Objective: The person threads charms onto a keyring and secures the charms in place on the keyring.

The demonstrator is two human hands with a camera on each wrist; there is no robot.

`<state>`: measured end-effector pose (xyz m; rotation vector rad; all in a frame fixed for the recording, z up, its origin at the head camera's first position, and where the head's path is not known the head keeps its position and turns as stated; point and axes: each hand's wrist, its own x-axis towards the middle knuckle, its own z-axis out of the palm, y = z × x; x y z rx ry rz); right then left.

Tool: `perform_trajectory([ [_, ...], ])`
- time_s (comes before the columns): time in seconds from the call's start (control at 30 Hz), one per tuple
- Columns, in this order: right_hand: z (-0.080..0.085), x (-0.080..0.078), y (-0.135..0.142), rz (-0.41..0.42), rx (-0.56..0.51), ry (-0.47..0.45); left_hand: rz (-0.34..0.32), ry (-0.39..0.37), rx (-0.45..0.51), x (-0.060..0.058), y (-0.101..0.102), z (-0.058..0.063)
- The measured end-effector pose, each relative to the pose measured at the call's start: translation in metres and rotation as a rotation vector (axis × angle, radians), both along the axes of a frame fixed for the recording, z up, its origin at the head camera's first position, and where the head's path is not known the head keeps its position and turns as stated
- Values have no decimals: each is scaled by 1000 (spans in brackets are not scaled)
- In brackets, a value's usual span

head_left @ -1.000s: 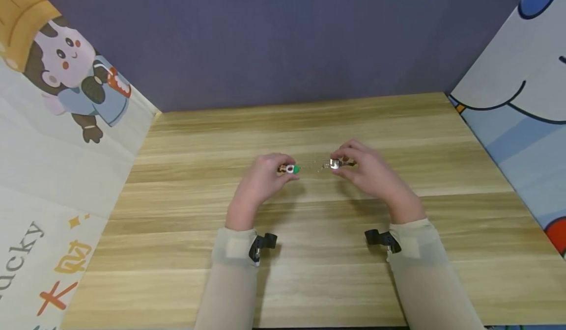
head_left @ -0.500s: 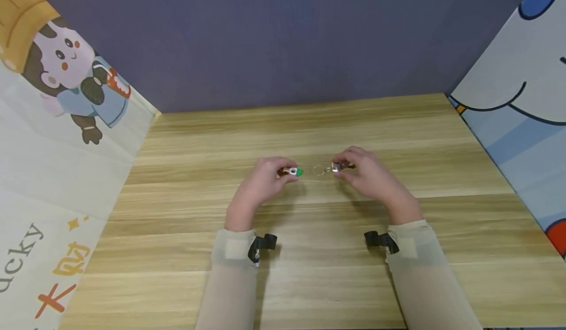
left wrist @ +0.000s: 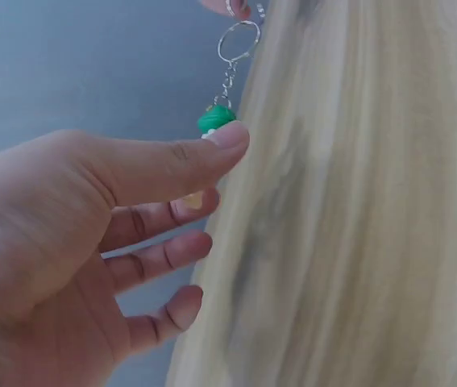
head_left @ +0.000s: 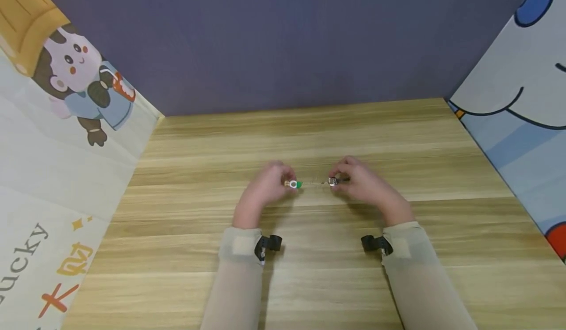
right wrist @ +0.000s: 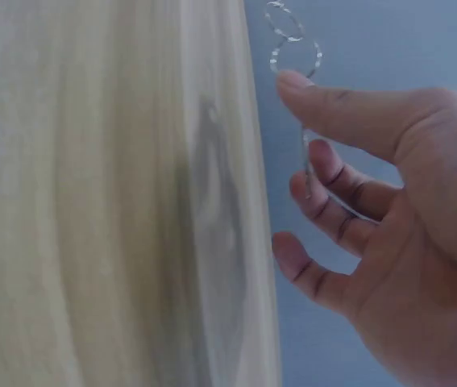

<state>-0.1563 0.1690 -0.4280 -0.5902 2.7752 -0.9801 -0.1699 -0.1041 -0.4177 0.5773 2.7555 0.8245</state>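
In the head view my left hand (head_left: 267, 186) pinches a small charm (head_left: 294, 184) with a white part and a green top between thumb and forefinger. A short chain runs from the green top (left wrist: 217, 119) to a thin split key ring (left wrist: 238, 41), seen in the left wrist view. On the other side my right hand (head_left: 360, 181) pinches a small flat silver piece (head_left: 333, 181) with a darker end. Edge-on in the right wrist view, that flat piece (right wrist: 306, 157) hangs below the thumb, beside linked metal rings (right wrist: 297, 52). Its exact kind is unclear, and fingers hide most of the charm.
Both hands are above a wood-grain table (head_left: 325, 281). A dark blue-grey wall (head_left: 283, 40) stands behind it, with printed cartoon panels at left (head_left: 40, 173) and right (head_left: 499, 65). Each wrist wears a black camera mount.
Both hands have come slightly nearer the body with the keychain stretched between them, still pinching its two ends. The head view has shifted a little.
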Motion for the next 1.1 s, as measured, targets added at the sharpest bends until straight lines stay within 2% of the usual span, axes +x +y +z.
perform_trajectory([
  [0.1,-6,-3,-1,-10,16,-50,-17,-32,2,-4,0,-7],
  [0.3,-17,-7,-1,-8,51,-36,-16,-51,-3,-9,2,-16],
  [0.5,-21,-9,-1,-9,55,-50,-1,-75,-12,-11,3,-20],
  [0.83,-24,-11,0,-5,53,-68,5,-124,-6,-13,1,-19],
  [0.97,-19,-11,3,2,61,-63,-2,-135,10,-14,-2,-15],
  [1.1,-4,-12,8,-36,70,-65,33,-57,-5,-14,-3,-4],
])
